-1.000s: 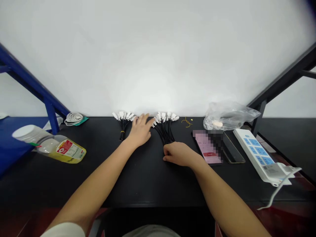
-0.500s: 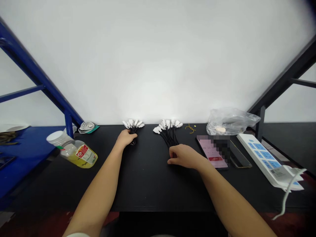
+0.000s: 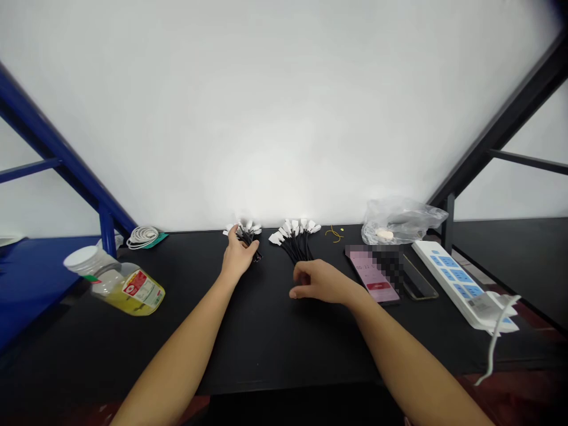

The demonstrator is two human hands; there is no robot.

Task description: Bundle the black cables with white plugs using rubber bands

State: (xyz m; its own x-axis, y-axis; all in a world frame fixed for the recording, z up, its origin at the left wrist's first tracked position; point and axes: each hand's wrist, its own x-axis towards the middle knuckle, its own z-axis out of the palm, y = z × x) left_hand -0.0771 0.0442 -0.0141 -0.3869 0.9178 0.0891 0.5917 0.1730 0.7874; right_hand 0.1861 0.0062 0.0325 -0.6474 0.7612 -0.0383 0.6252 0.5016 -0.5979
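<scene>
Two bundles of short black cables with white flat ends lie on the black table, fanned toward the wall. At the left bundle (image 3: 251,229), my left hand (image 3: 238,251) rests with its thumb and forefinger spread over the cables. The forefinger reaches up to the white ends, and part of the bundle is hidden under the hand. My right hand (image 3: 320,281) is over the near end of the right bundle (image 3: 298,239), thumb and curled fingers apart. Nothing shows between them; the cables' near ends are hidden behind the hand.
To the left are a tilted bottle (image 3: 128,287) of yellow liquid and a coiled white cord (image 3: 144,236). Thin yellow strips (image 3: 335,234) lie right of the bundles. Farther right are a lit phone (image 3: 370,275), a second phone (image 3: 419,278), a plastic bag (image 3: 403,216) and a power strip (image 3: 461,284).
My left hand has loosened from around its bundle, its fingers now spread. That bundle sits a little closer to the right one. My right hand stays near its cables; the view has shifted slightly.
</scene>
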